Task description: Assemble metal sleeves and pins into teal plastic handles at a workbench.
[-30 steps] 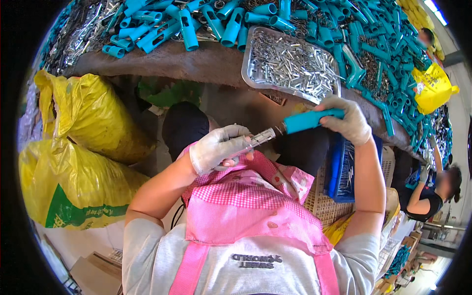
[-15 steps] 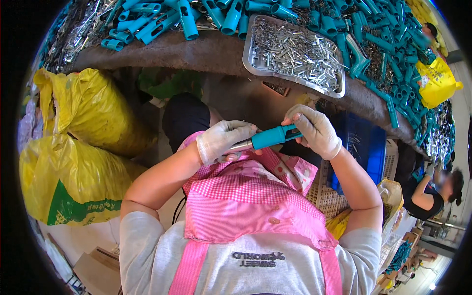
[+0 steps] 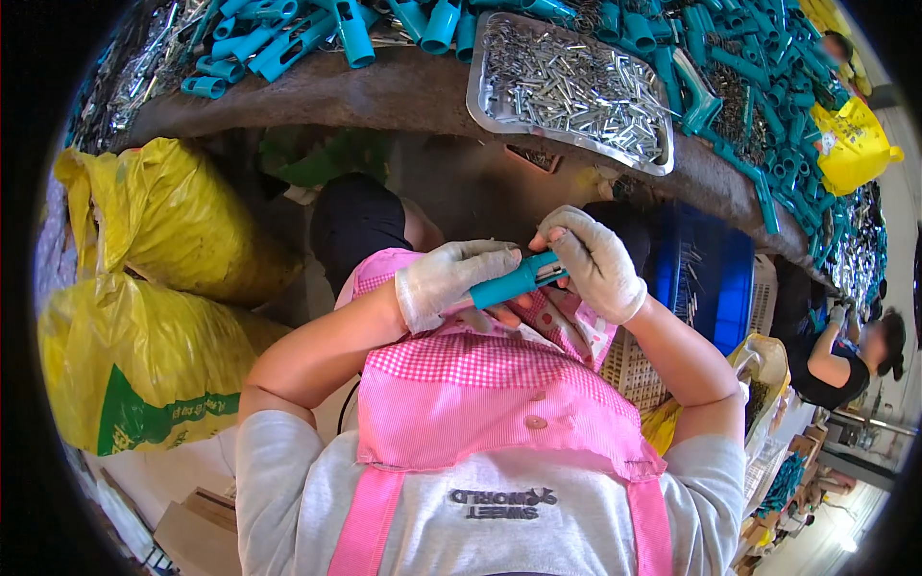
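Slantwise, a teal tube point(image 3: 504, 287) bridges left hand point(image 3: 449, 278) and right hand point(image 3: 597, 264), pinched by both.

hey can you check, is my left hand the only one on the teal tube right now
No, the left hand grips the teal tube while the right hand has fingers at its other end.

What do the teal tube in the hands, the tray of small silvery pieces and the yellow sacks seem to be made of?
Teal tube: probably plastic, smooth with a soft sheen and even colour, though coated metal is possible.
Tray: likely metal, silvery, with bright reflections along its rim.
Yellow sacks: apparently plastic, woven or sheet unclear; they crease sharply and catch glossy highlights.
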Demonstrator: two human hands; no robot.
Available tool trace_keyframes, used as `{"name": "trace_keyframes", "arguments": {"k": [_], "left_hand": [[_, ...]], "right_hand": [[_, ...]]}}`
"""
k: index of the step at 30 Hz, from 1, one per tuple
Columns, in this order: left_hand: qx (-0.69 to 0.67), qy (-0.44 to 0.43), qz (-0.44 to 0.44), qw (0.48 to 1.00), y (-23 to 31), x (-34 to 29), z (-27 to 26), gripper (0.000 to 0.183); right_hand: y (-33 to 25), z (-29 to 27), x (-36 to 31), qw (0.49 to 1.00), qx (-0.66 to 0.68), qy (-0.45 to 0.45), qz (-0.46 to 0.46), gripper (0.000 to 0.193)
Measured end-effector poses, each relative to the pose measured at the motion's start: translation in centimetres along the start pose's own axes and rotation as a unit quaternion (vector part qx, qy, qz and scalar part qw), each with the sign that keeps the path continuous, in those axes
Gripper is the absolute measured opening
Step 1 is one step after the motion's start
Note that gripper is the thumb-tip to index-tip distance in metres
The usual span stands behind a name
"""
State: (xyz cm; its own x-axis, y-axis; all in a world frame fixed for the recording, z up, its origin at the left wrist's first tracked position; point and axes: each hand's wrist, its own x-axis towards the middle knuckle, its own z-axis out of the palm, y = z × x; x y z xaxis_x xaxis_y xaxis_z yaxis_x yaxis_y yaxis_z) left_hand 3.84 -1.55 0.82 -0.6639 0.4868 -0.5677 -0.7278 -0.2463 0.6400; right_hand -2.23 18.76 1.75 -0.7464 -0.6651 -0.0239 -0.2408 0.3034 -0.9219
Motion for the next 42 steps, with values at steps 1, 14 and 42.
{"name": "trace_keyframes", "arguments": {"k": [1, 14, 42], "left_hand": [[-0.016, 0.0, -0.007, 1.0, 0.1, -0.2, 0.2, 0.046], [-0.028, 0.001, 0.099, 0.995, -0.2, 0.3, -1.1, 0.042], [-0.079, 0.026, 0.194, 0.977, -0.5, 1.7, 0.3, 0.03]], "right_hand": [[0.3, 0.3, 0.0, 1.0, -0.003, 0.001, -0.008, 0.019], [-2.3, -4.8, 2.9, 0.966, -0.202, 0.147, -0.072, 0.011], [-2.8, -0.8, 1.1, 0.941, -0.294, 0.073, -0.151, 0.015]]}}
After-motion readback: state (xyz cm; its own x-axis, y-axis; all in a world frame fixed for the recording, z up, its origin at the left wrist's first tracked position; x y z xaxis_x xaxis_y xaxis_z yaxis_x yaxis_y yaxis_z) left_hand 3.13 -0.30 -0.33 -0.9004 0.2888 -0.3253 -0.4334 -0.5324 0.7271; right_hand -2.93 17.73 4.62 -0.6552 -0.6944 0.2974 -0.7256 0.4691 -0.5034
